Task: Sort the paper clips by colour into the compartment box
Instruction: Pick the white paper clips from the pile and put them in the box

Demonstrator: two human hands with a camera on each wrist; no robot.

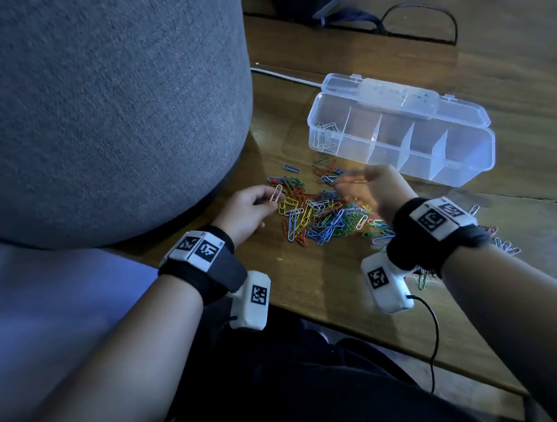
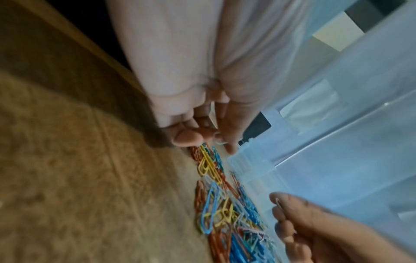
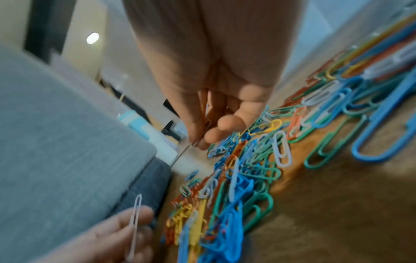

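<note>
A heap of mixed-colour paper clips (image 1: 325,216) lies on the wooden table (image 1: 311,286) in front of a clear compartment box (image 1: 399,138) with its lid open. Its leftmost compartment holds white clips (image 1: 324,135); the other compartments look bare. My left hand (image 1: 269,199) pinches one white clip (image 1: 276,194) at the heap's left edge, also seen in the right wrist view (image 3: 136,213). My right hand (image 1: 345,182) is blurred, hovering over the heap's far side near the box. Its thumb and fingers (image 3: 202,138) pinch a pale clip (image 3: 208,123).
A big grey fabric-covered round seat (image 1: 90,110) stands close on the left, touching the table. More loose clips (image 1: 501,243) lie right of my right wrist. A white cable (image 1: 284,76) and dark cables (image 1: 422,23) lie behind the box. The table's front edge runs below my wrists.
</note>
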